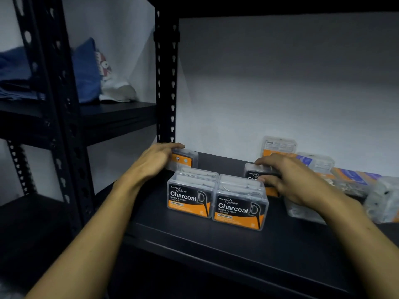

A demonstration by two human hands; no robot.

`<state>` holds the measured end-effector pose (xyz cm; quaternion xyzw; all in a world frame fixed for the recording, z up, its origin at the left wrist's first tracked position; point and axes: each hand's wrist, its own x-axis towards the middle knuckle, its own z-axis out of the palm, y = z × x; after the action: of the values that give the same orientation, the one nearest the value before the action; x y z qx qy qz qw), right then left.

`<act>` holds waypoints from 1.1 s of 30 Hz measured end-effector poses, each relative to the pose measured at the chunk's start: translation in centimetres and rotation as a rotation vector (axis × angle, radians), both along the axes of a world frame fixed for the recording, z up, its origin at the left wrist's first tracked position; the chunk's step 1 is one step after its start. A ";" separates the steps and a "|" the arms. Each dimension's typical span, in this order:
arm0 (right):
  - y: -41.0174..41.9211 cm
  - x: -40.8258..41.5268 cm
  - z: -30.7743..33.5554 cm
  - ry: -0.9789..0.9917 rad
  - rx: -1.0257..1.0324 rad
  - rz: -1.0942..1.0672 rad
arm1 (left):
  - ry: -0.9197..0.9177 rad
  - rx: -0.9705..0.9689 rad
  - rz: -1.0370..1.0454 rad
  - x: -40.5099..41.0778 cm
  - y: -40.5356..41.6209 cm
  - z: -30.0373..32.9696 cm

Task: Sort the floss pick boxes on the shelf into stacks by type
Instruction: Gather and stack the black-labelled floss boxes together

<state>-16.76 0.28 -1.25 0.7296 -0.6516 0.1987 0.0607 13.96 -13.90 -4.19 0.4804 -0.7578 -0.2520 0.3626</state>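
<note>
Shelf: black metal shelf (216,240) is sitting against a pale wall, holding every box.
Charcoal count: two front Charcoal boxes (217,200) are standing side by side, touching, labels facing the viewer, long axes running left-right.
Left hand (151,160): fingers are curling over an orange-labelled box (184,160) at the back left.
Right hand (289,180): is pinching a third Charcoal box (253,172) between thumb and fingers.
Other boxes: blue-labelled boxes (349,178) are lying jumbled at right; count unclear.

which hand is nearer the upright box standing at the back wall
Right. The right hand sits just in front of the upright box; the left hand is far off at the shelf's left end.
</note>
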 end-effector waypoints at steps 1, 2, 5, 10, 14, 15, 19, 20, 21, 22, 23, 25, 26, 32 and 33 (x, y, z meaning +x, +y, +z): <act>0.0 0.0 0.0 -0.001 0.002 -0.001 | 0.034 0.035 0.020 -0.4 0.4 0.2; 0.0 0.0 -0.1 0.003 -0.001 -0.002 | 0.048 0.044 0.023 -0.8 0.7 0.4; 0.1 0.2 -0.5 -0.008 -0.026 0.002 | -0.011 -0.002 0.023 -2.5 1.3 0.7; -0.1 0.1 -0.6 -0.023 -0.028 0.005 | 0.055 0.082 -0.009 -3.9 -1.0 0.8; -0.1 0.1 -0.5 -0.022 -0.022 0.008 | 0.326 0.372 -0.134 -3.3 -1.9 1.1; -0.1 0.1 -0.5 -0.019 -0.021 0.008 | 0.344 0.447 -0.187 -3.1 -2.1 1.1; -0.3 0.0 -0.6 -0.014 -0.012 0.006 | 0.348 0.544 -0.232 -2.7 -1.2 1.2; -0.4 0.0 -0.7 -0.015 -0.011 0.006 | 0.349 0.528 -0.238 -2.6 -1.2 1.1; -0.4 0.0 -0.7 -0.017 -0.008 0.005 | 0.345 0.516 -0.257 -2.6 -1.0 1.1; -0.4 0.0 -0.7 -0.020 -0.004 0.004 | 0.347 0.507 -0.268 -2.4 -0.9 1.0; -0.3 0.0 -0.7 -0.021 -0.004 0.007 | 0.352 0.488 -0.260 -2.1 -0.8 0.9; -0.2 0.0 -0.6 -0.019 -0.010 0.017 | 0.365 0.439 -0.227 -1.7 -0.7 0.7; -0.1 0.0 -0.6 -0.018 -0.009 0.020 | 0.367 0.407 -0.201 -1.6 -0.8 0.7; -0.3 -0.6 -0.9 -0.055 0.014 0.028 | 0.387 0.240 -0.118 -1.4 -0.6 0.5; -0.2 -0.7 -0.9 -0.066 0.023 0.026 | 0.398 0.255 -0.140 -1.5 -0.6 0.5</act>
<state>-17.48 0.03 -2.16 0.7317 -0.6459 0.2159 0.0282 12.49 -14.48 -3.73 0.4094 -0.6649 -0.4600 0.4227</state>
